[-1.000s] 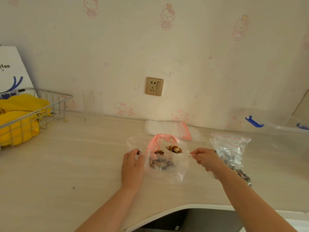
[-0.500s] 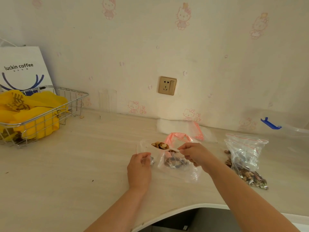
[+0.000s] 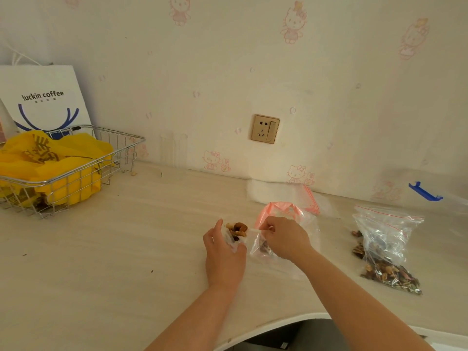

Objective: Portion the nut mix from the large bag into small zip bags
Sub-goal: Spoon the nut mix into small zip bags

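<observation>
At the centre of the counter (image 3: 106,262), the left hand (image 3: 224,254) grips a small zip bag (image 3: 234,240) holding it open; nuts (image 3: 238,229) sit on a spoon (image 3: 253,231) at its mouth. The right hand (image 3: 285,236) pinches the spoon's handle over the large bag (image 3: 286,219). At 3 o'clock a filled zip bag (image 3: 385,247) lies near, not touching

I have one head view only, looking forward and down at the countertop (image 3: 106,262), close above, facing the wall (image 3: 228,72).
</observation>
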